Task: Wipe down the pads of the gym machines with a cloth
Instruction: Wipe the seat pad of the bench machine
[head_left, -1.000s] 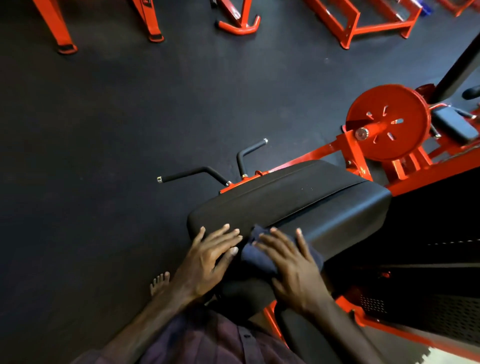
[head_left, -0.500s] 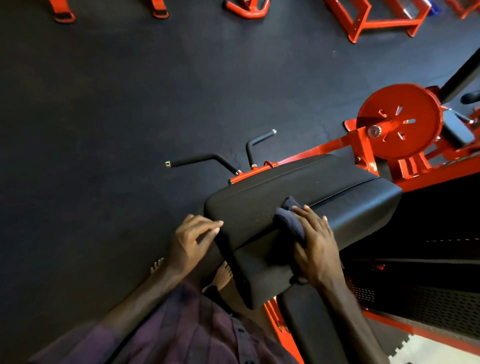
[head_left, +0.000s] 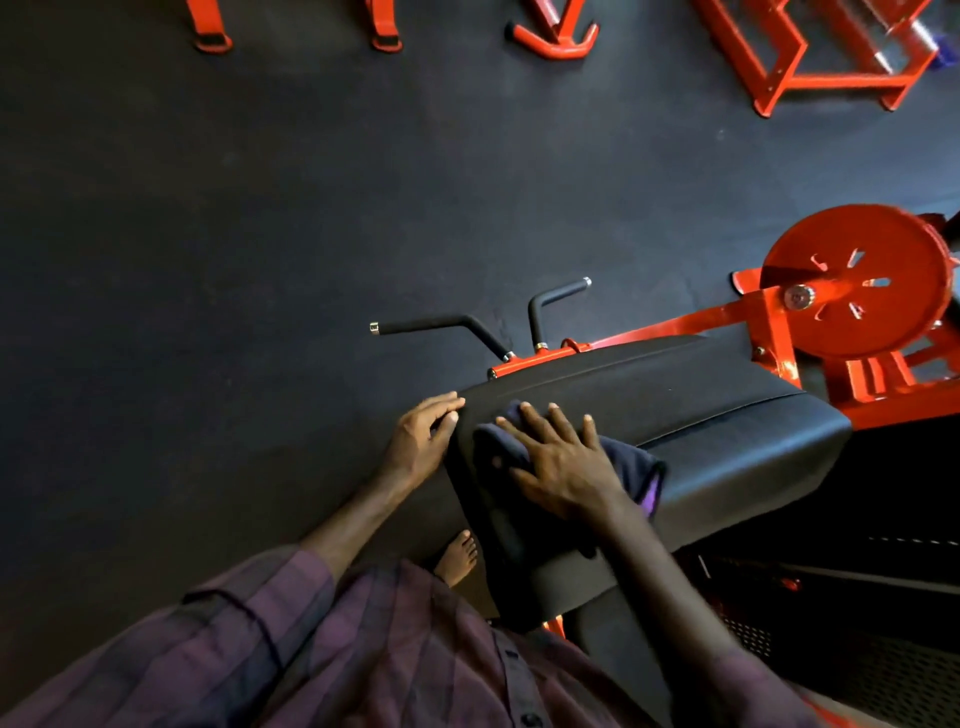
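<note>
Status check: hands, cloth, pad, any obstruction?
Right hand flat on cloth, pressing it to pad. Left hand rests on pad's edge. Nothing blocking the pad.

Cloth mostly under right hand

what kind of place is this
Most likely a gym floor: a red-framed machine with a black pad, a red round plate on its pivot, and more red equipment frames standing on dark matting.
</note>
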